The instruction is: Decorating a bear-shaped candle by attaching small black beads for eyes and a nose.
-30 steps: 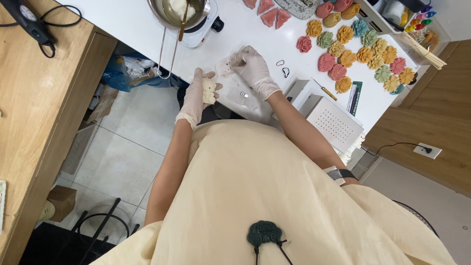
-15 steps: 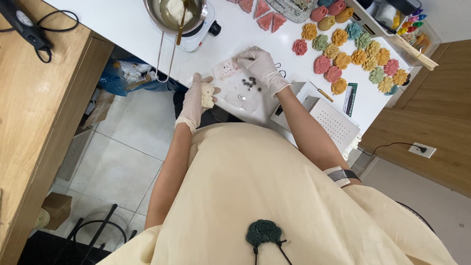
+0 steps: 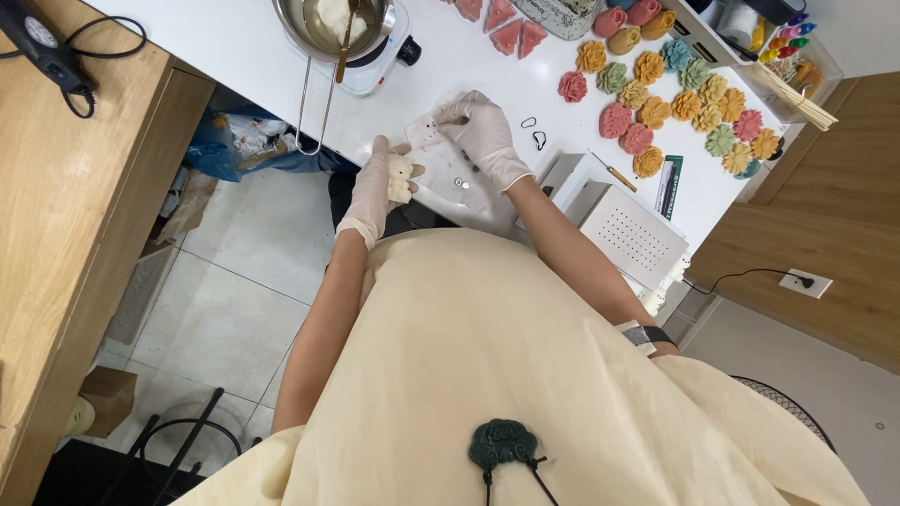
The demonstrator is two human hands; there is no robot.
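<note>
A: Gloved left hand [image 3: 373,187] clamped round a small cream figure [image 3: 400,178], right out at the near edge of the white table [image 3: 234,42]. Held just about over open floor [image 3: 234,272].

B: Risky spot. One slack finger inside a slippery glove, then straight down onto the tiles. Probably chipped or dented on landing, judging by the soft look.

A: Right hand [image 3: 480,131] farther in, fingertips pressed on the far corner of a white sheet [image 3: 436,192]. Possibly pinching something tiny as well; too small to tell from up here.

B: Small metal bits [image 3: 460,183] lying loose on that sheet, just beside the right wrist. Easy to scatter with a tug on the corner or a brush of the forearm. Nothing at the near edge to stop a roll.

A: Hands apart, then, but near each other. Figure just left of the sheet, touching only the glove.

B: Squeezing too hard, another worry. Thumb across the front of the figure, enough to mark a soft surface.

A: Farther left, a long metal handle [image 3: 314,103] sticking out toward the near edge from the pot [image 3: 328,23] on the hot plate [image 3: 380,52].

B: Easy to catch with a left elbow swinging wide. Pale contents tipped across the table, maybe hot.

A: Coloured flower pieces [image 3: 656,103] off to the right, well apart from both hands.

B: Safe enough there, barring a long careless reach.
</note>
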